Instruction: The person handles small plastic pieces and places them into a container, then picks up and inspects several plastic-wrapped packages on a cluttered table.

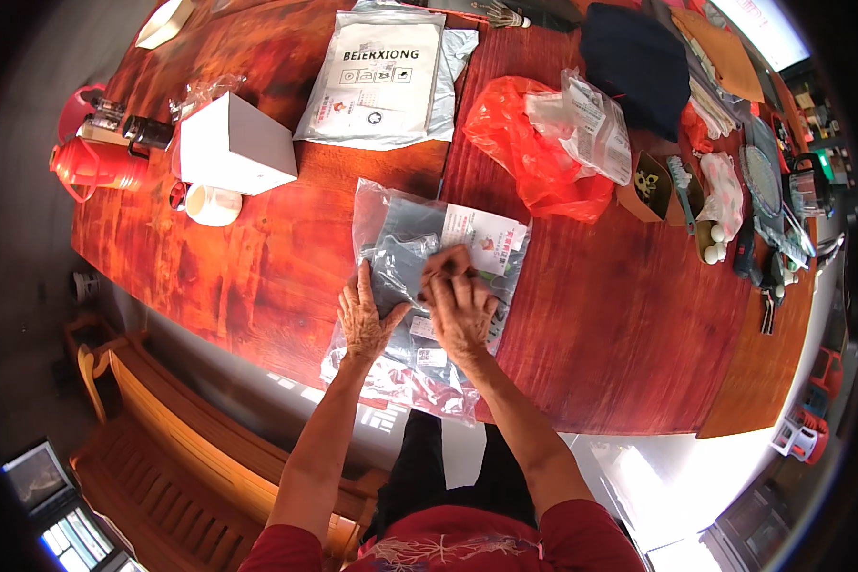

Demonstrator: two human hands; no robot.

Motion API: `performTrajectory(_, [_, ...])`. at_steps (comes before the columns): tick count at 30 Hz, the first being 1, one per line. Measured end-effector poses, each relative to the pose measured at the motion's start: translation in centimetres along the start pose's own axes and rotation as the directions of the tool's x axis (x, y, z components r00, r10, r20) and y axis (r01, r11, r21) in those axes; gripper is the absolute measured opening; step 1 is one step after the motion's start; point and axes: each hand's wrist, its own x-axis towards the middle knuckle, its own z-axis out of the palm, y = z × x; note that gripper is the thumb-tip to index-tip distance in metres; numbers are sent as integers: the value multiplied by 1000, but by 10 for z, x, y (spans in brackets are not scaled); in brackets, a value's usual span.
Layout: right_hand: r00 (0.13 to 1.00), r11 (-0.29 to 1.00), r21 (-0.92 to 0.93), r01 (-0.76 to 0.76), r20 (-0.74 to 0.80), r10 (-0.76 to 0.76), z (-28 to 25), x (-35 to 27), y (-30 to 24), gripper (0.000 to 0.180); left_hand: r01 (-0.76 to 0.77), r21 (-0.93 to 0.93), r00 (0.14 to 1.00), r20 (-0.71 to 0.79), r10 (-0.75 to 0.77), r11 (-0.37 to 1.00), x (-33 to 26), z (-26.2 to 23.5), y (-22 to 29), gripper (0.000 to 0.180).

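A clear plastic bag (377,219) with folded dark grey cloth inside lies flat at the table's near edge. White printed labels and a white card (481,238) show on it. My left hand (365,319) rests on the left side of the bag, thumb and fingers apart, holding nothing. Over the bag's middle, my right hand (462,315) presses a crumpled brown cloth (451,257) under curled fingers. Part of that cloth is hidden beneath the hand.
On the wooden table (629,324) stand a white box (234,143), a cream cup (212,205) and a red flask (95,164). Farther off lie a white mailing bag (381,81) and a red plastic bag (515,143). Clothes and rackets (761,176) crowd the right; a bench (172,429) stands lower left.
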Motion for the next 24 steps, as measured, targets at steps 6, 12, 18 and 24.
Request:
performTrajectory(6, [992,995,-47,-83,-97,78,9,11,25,48,107,-94,985,145,-93,990,4,5,-19,103])
performTrajectory(12, [973,933,304,-190,-68,220,33,40,-3,34,145,-89,973,193,-126,985,8,4,-15,103])
performTrajectory(18, [909,918,-80,389,-125,-396,35,61,-23,29,108,-22,975,200,-101,994,-1,21,-33,92])
performTrajectory(24, [980,996,-17,-83,-183,79,50,140,3,28,60,-80,989,143,-48,995,6,7,-21,101])
